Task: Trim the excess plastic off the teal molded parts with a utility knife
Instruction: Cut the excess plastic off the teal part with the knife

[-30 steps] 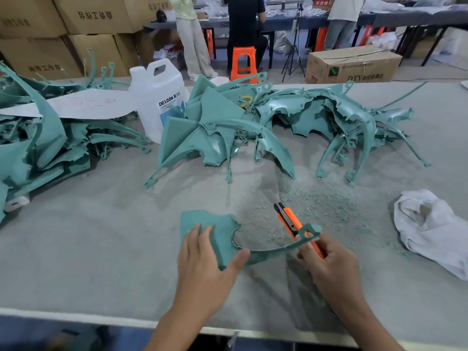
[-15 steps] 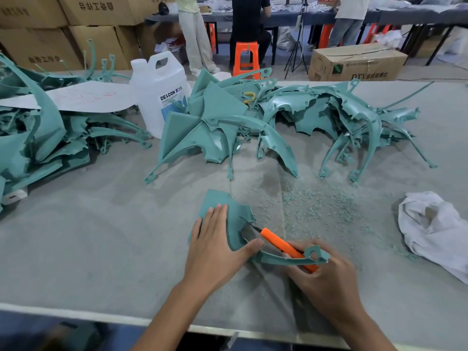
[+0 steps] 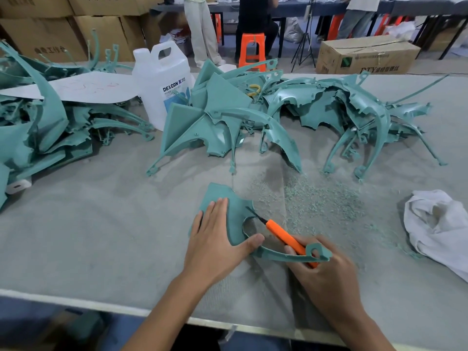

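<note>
Left hand (image 3: 215, 239) flat, fingers straight, pressing teal part (image 3: 236, 224) to table (image 3: 101, 236). Right hand (image 3: 326, 272) grips orange knife (image 3: 286, 238), blade at part's inner curve.

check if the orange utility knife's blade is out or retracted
Out: a dark blade projects from the orange utility knife, at the edge of the teal molded plastic part.

A factory workshop: heaps of teal molded plastic parts (image 3: 222, 117) cover a grey felt-topped workbench (image 3: 101, 224), stacked brown cardboard cartons (image 3: 76, 29) behind.
</note>
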`<state>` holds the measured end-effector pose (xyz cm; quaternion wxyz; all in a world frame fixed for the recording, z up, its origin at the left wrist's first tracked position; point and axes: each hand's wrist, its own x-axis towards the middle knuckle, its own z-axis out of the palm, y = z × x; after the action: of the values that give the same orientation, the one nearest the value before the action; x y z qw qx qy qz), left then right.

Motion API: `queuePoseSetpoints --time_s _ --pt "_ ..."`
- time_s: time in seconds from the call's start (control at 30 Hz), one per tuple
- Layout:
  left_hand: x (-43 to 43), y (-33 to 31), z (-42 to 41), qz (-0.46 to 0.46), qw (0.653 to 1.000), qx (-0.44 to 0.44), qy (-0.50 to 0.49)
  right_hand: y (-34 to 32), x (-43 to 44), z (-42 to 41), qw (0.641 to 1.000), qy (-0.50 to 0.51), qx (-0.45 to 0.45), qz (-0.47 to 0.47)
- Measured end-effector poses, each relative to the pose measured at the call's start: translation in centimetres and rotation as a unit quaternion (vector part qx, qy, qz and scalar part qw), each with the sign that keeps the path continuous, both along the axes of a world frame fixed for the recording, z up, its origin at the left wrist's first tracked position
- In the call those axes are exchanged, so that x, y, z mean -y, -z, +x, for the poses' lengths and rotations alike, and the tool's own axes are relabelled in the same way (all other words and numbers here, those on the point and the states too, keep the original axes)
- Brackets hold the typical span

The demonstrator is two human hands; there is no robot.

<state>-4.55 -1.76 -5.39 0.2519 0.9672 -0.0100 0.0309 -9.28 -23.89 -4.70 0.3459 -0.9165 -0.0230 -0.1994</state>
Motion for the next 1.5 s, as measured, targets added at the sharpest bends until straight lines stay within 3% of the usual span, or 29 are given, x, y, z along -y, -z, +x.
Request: queuePoseSetpoints --time_s 0.3,0.43,0.57,0.63,0.73,1.07,1.23,1.5 --pt "0.2 -0.7 0.0 -0.027 0.999 -0.027 -0.019 0.0 0.5 0.3 0.997 -0.029 -0.013 0.065" --pt "-0.6 -1.6 0.4 -0.037 0.996 -0.072 0.027 0.0 1.0 0.4 0.990 0.011 -0.024 0.138" --pt "-2.2 -2.7 0.8 -0.093 0.985 -0.133 0.052 -0.1 0.8 0.4 0.994 -0.001 -0.057 0.090" --pt "-2.4 -2.4 0.4 -0.132 0.987 -0.088 0.039 -0.2 0.7 0.4 0.994 -0.024 -0.073 0.079" --pt "-2.2 -1.5 0.1 -0.122 0.992 -0.004 0.024 -0.5 0.5 0.3 0.994 -0.044 -0.081 0.063" --pt "-2.7 -1.1 0.4 -0.117 0.993 -0.019 0.006 -0.6 -0.2 0.4 0.997 -0.023 -0.066 0.008" --pt "-2.6 -1.0 0.4 -0.117 0.993 -0.018 0.005 -0.4 0.1 0.7 0.997 0.023 -0.056 0.047" --pt "-2.7 -0.6 0.6 -0.114 0.993 -0.017 0.011 -0.3 0.2 0.8 0.997 0.011 -0.071 0.032"
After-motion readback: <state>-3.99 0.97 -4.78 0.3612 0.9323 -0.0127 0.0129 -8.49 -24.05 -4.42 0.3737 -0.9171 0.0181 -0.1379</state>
